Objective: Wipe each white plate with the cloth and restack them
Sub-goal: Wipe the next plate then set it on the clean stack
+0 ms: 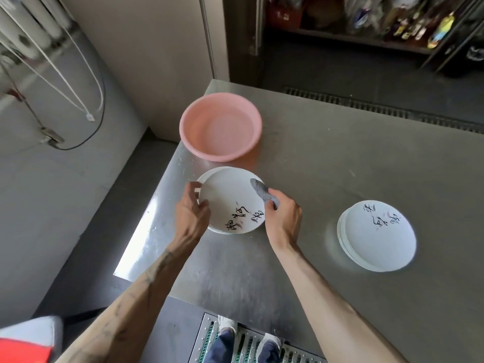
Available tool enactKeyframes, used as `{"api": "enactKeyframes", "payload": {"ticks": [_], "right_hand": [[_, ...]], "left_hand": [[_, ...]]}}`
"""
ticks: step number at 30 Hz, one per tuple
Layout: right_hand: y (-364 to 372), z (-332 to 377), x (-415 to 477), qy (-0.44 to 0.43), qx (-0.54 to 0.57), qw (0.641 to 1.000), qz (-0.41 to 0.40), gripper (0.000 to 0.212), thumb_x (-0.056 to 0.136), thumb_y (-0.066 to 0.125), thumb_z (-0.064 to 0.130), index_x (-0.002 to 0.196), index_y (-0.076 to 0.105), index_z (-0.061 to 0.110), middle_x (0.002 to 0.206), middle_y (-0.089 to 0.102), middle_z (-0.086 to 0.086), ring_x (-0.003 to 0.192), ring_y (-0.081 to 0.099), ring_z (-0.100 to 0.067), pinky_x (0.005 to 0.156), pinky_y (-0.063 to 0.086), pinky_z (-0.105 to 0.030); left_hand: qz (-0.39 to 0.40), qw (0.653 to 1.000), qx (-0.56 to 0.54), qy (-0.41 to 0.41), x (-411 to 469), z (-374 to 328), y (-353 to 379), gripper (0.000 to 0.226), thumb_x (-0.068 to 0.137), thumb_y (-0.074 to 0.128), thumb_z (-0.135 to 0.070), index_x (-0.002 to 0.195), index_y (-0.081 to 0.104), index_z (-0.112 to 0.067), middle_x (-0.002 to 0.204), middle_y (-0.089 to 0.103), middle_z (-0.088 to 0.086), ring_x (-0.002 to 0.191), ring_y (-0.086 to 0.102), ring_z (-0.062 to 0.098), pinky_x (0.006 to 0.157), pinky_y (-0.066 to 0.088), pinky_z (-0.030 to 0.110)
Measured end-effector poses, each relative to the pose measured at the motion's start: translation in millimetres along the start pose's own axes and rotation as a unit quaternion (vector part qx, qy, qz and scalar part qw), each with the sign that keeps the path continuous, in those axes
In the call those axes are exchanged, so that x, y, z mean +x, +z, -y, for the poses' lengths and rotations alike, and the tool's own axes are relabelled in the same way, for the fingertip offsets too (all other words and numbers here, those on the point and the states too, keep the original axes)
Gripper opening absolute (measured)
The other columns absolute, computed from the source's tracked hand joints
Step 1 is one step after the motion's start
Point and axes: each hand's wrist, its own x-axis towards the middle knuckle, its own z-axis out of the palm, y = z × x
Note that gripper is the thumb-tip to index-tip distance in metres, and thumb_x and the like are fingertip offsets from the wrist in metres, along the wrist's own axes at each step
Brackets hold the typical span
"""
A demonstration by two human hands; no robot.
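Midway: left hand [193, 205] grips the centre plate [227, 203], right hand [284, 216] holds the cloth [259, 191] on it; the stack [377, 239] at right is perhaps already wiped.

Both bare forearms reach forward from the lower edge of the view and converge toward the middle, the left one marked with dark tattoo lines along its length. The left hand [192, 205] is turned palm inward, its fingers curled at the left rim of a round white plate with black brush writing [230, 200]. The right hand [282, 216], back upward and wrist nearly straight, has its fingers curled round a crumpled grey cloth [260, 191] whose free end lies on the plate's right side.
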Motion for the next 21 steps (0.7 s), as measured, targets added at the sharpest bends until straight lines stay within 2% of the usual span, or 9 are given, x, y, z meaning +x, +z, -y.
{"api": "enactKeyframes", "payload": {"ticks": [4,8,11,12,13,15,19,21], "right_hand": [[-45,-28,-16,0.015,0.015,0.998,-0.056,0.041,0.088,0.057,0.0,0.119,0.074,0.023,0.11,0.076,0.001,0.097,0.067,-0.023,0.081,0.053,-0.033],[-85,-79,-36,-0.02,-0.033,0.994,-0.102,0.038,0.088,0.061,-0.005,0.116,0.074,0.018,0.11,0.074,0.002,0.096,0.068,-0.02,0.081,0.05,-0.026],[-98,-115,-48,-0.077,-0.145,0.983,-0.081,0.037,0.083,0.069,-0.01,0.113,0.074,0.011,0.112,0.073,-0.003,0.098,0.069,-0.026,0.082,0.056,-0.033],[-98,-126,-51,-0.08,-0.177,0.979,-0.067,0.038,0.08,0.071,-0.011,0.111,0.075,0.01,0.11,0.073,-0.004,0.098,0.068,-0.029,0.082,0.058,-0.038],[-96,-134,-54,-0.077,-0.201,0.975,-0.057,0.038,0.077,0.073,-0.012,0.108,0.075,0.01,0.106,0.074,-0.005,0.096,0.067,-0.032,0.08,0.059,-0.041],[-89,-145,-58,-0.056,-0.217,0.974,-0.042,0.036,0.075,0.073,-0.013,0.102,0.076,0.009,0.097,0.075,-0.006,0.09,0.065,-0.033,0.074,0.06,-0.04],[-73,-155,-63,-0.027,-0.203,0.979,0.008,0.026,0.084,0.069,-0.007,0.105,0.075,0.008,0.102,0.072,-0.009,0.098,0.065,-0.032,0.081,0.055,-0.037],[-66,-158,-64,-0.017,-0.203,0.979,0.031,0.023,0.088,0.066,-0.001,0.109,0.073,0.006,0.109,0.068,-0.011,0.106,0.06,-0.032,0.087,0.052,-0.038]], "left_hand": [[0.038,0.997,-0.058,0.031,-30,-11,30,0.046,0.092,0.052,0.003,0.13,0.055,-0.023,0.108,0.067,0.005,0.088,0.067,0.021,0.057,0.054,0.029],[0.081,0.992,-0.075,0.066,-68,-11,79,0.052,0.089,0.054,0.003,0.13,0.057,-0.028,0.103,0.068,-0.006,0.094,0.067,0.02,0.072,0.053,0.033],[0.115,0.989,-0.077,0.055,-93,6,112,0.052,0.085,0.051,-0.007,0.13,0.055,-0.032,0.111,0.064,-0.021,0.103,0.061,0.002,0.078,0.05,0.023],[0.121,0.989,-0.072,0.042,-99,14,121,0.052,0.083,0.049,-0.01,0.13,0.055,-0.033,0.108,0.063,-0.025,0.101,0.061,0.002,0.078,0.051,0.025],[0.126,0.989,-0.065,0.03,-104,23,129,0.053,0.082,0.049,-0.012,0.13,0.056,-0.032,0.104,0.062,-0.028,0.098,0.063,0.008,0.077,0.051,0.028],[0.136,0.989,-0.048,0.022,-110,39,140,0.053,0.082,0.048,-0.012,0.13,0.057,-0.031,0.102,0.061,-0.029,0.092,0.068,0.02,0.074,0.053,0.034],[0.149,0.988,-0.019,0.03,-110,58,146,0.056,0.083,0.047,-0.004,0.127,0.057,-0.038,0.102,0.07,-0.007,0.09,0.067,0.023,0.072,0.057,0.038],[0.155,0.987,0.001,0.037,-109,62,148,0.058,0.085,0.05,-0.002,0.13,0.055,-0.039,0.107,0.067,-0.006,0.091,0.066,0.025,0.076,0.058,0.043]]}}
